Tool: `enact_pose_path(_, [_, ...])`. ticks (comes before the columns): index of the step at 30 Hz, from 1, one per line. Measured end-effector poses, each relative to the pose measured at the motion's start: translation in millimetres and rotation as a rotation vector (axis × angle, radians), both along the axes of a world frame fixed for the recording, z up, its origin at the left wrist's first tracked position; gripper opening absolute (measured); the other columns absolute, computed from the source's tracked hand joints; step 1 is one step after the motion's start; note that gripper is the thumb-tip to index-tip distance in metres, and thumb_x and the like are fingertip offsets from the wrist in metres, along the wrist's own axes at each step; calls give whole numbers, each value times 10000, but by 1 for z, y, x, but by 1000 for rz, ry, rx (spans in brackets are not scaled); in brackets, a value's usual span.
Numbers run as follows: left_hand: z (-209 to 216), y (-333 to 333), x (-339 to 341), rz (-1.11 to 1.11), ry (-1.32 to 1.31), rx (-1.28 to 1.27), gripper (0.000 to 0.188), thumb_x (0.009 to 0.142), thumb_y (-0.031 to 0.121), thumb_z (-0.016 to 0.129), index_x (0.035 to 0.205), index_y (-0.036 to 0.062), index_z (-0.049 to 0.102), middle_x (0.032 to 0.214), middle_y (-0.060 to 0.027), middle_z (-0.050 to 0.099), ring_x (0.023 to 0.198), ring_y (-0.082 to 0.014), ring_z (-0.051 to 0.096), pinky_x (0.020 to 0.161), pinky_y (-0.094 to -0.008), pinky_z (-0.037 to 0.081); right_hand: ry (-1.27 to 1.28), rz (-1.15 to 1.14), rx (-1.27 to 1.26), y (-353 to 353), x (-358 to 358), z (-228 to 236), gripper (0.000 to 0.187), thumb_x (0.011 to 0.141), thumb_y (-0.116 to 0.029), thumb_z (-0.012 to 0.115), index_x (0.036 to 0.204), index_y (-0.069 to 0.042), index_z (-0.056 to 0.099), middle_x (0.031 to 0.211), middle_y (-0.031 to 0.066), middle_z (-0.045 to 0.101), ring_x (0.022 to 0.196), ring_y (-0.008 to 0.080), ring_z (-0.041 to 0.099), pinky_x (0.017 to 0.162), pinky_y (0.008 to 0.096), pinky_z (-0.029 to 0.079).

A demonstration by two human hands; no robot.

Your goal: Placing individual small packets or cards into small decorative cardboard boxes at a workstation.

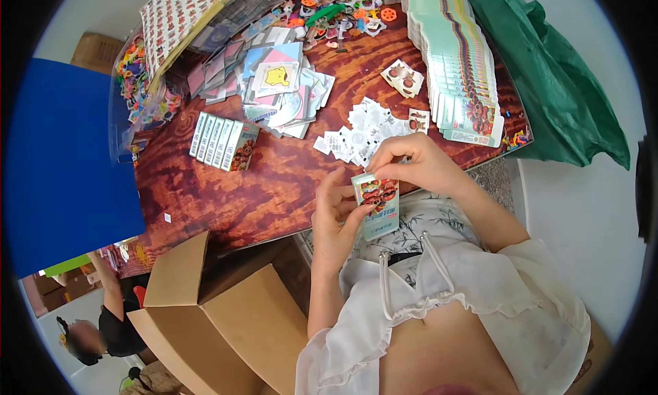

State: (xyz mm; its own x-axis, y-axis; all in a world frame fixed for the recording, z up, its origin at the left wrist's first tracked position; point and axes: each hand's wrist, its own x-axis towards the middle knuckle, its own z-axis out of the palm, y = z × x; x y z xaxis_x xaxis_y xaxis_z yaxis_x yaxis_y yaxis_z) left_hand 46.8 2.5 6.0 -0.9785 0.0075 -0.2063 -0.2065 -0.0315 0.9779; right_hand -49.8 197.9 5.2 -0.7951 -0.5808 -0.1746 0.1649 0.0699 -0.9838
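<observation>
One pale-green printed carton [382, 217], clamped in the left hand [334, 224], meets the right hand [419, 163] at its upper end, that grip indiscernible.

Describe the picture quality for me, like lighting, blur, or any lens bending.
Head view: black, rounded fisheye border at the corners; head view: bright light on the table, but deep shade inside the cardboard box; head view: a blurred patch over the head of the person at lower left, while the small box being held looks fairly sharp.
</observation>
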Motion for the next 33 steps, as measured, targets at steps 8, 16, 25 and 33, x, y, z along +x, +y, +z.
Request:
enact_pose_path(8, [-6,-7,-6,-45,55,-37,625,851,-140,644,1405,32,412,1125,-143,641,959,-191,692,803,-279,567,320,45,-22,3,3,1,151,806,17,714,957,27,709,1005,116,705,950,211,672,834,319,517])
enact_pose_path(16, [-14,-22,-5,-6,44,178,595,889,-118,594,1442,21,423,1196,-102,617,1097,-177,645,922,-305,527,-147,-99,-69,-10,6,-11,106,914,-29,639,1007,11,672,976,68,693,877,148,667,782,265,517])
enact_pose_path(25, [-10,-15,-13,231,261,126,955,691,-47,826,1486,30,302,1497,-117,382,1253,-223,523,1061,-360,438,-582,-110,-461,-60,10,-25,201,959,-142,621,1103,-8,580,989,71,661,855,141,678,702,289,578])
enact_pose_path(33, [11,-52,-19,200,220,-833,716,720,92,808,1338,-19,464,1226,-181,567,1103,-362,548,934,-424,455,256,-36,145,-76,-76,-31,85,921,-98,620,916,-21,655,816,-1,661,702,62,601,599,241,484])
